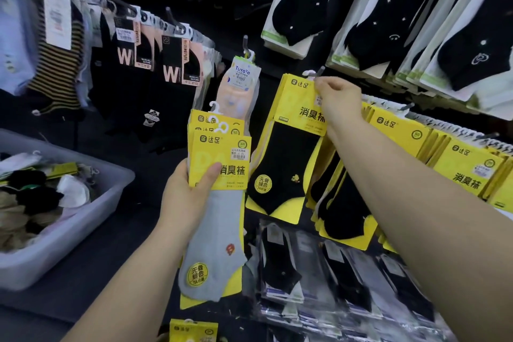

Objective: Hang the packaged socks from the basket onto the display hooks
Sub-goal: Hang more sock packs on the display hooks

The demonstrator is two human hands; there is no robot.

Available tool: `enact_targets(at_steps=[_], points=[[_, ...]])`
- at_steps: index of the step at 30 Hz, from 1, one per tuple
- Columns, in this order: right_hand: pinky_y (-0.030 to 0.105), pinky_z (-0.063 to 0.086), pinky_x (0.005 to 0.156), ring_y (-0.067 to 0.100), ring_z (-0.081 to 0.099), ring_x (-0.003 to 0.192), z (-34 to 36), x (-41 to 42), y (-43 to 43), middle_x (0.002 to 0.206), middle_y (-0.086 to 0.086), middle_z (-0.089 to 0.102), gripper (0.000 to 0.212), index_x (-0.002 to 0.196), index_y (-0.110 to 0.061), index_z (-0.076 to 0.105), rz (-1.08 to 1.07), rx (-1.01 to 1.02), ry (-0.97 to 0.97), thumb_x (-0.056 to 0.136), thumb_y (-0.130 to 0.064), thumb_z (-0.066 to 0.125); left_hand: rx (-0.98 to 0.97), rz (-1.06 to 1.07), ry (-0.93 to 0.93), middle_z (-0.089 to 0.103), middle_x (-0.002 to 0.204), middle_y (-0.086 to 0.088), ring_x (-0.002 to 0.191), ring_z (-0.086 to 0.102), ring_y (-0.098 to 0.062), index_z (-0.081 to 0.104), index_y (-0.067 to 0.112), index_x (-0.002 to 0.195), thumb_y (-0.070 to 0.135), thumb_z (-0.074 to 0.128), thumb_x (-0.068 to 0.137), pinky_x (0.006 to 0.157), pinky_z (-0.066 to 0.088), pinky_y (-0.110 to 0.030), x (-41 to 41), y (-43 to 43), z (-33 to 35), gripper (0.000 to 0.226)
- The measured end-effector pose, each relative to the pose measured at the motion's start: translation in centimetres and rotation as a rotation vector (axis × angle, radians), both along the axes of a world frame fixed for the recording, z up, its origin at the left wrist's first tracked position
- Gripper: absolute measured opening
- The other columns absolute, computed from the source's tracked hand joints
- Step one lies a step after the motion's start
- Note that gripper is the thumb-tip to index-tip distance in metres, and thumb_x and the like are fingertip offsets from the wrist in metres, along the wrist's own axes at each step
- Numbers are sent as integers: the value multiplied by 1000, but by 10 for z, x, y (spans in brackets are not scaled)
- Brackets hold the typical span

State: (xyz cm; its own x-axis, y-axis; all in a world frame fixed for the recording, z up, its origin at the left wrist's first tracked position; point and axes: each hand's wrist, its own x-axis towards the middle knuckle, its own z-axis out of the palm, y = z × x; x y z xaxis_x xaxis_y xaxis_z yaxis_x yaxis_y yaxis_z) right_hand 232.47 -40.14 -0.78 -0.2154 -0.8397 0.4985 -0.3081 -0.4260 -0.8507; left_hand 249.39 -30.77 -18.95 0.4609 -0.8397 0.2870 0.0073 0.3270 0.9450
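My left hand (188,197) grips a small stack of yellow-carded sock packs (219,164), a grey sock showing on the front one, their white hangers pointing up. My right hand (337,100) pinches the top of a yellow pack with a black sock (286,169), right at a display hook (315,73) where its white hanger sits. The basket (83,233), a pale plastic tub with several loose sock packs, stands at the lower left.
Rows of hanging socks cover the dark wall: black "W" packs (172,64) at left, a peach pack (238,86) in the centre, more yellow packs (466,164) at right, black socks on white cards (388,22) above, clear-wrapped packs (319,266) below.
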Motion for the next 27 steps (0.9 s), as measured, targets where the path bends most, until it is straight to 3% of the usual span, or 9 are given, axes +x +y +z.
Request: enact_targets(at_steps=[6, 8, 10, 11, 14, 16, 19, 23, 27], points=[[13, 41, 52, -1, 51, 61, -2, 2, -12, 75, -12, 58, 21, 111, -14, 68, -83, 37, 6, 92, -18, 60, 41, 16, -10, 70, 80, 22, 71, 63, 12, 61, 34, 92, 43, 61, 87, 55, 41, -13, 3, 0, 2, 10], [13, 37, 55, 3, 50, 69, -7, 0, -5, 98, -7, 58, 37, 125, -14, 56, -133, 59, 40, 89, -22, 63, 40, -8, 17, 71, 80, 21, 71, 65, 9, 61, 34, 91, 43, 61, 87, 55, 43, -13, 1, 2, 3, 10], [16, 35, 65, 10, 44, 86, -14, -2, 9, 130, 2, 42, 53, 133, -15, 42, -193, 75, 178, 86, -26, 66, 28, -47, 44, 71, 83, 21, 72, 66, 6, 62, 33, 92, 44, 62, 86, 53, 45, -11, -2, 5, 6, 12], [18, 35, 70, 11, 42, 92, -20, -2, 18, 136, 4, 35, 55, 132, -17, 39, -182, 65, 256, 86, -28, 67, 20, -72, 55, 72, 84, 21, 73, 67, 5, 62, 33, 93, 44, 62, 86, 53, 46, -10, -4, 6, 8, 13], [20, 40, 70, 9, 50, 94, -43, 7, 52, 120, -5, 48, 45, 118, -22, 46, 54, 106, 482, 84, -46, 64, 3, -144, 88, 73, 88, 16, 79, 70, -2, 64, 32, 94, 46, 62, 85, 65, 52, -21, -12, 10, 13, 17], [31, 52, 67, 14, 59, 88, -59, 17, 73, 101, -4, 59, 46, 105, -21, 50, 192, 205, 551, 78, -56, 64, -3, -162, 119, 74, 90, 13, 82, 70, -5, 65, 32, 96, 49, 64, 81, 72, 54, -28, -17, 12, 16, 23], [43, 56, 77, 23, 65, 90, -73, 22, 85, 98, 8, 66, 45, 100, -15, 51, 208, 199, 510, 74, -45, 74, -31, -192, 165, 74, 91, 13, 81, 71, -7, 65, 32, 98, 56, 68, 68, 69, 54, -28, -22, 15, 20, 39], [33, 58, 76, 16, 69, 87, -72, 9, 79, 100, 7, 71, 32, 100, -13, 56, 336, 296, 240, 77, -19, 77, -71, -297, 219, 74, 97, 10, 87, 72, -10, 62, 29, 105, 56, 70, 63, 67, 55, -26, -22, 17, 21, 50], [36, 58, 74, 19, 71, 88, -65, -6, 73, 100, 7, 72, 29, 102, -17, 53, 418, 318, 49, 81, -4, 70, -105, -292, 212, 73, 101, 10, 92, 69, -7, 61, 27, 106, 36, 59, 88, 68, 52, -16, -19, 14, 20, 20]])
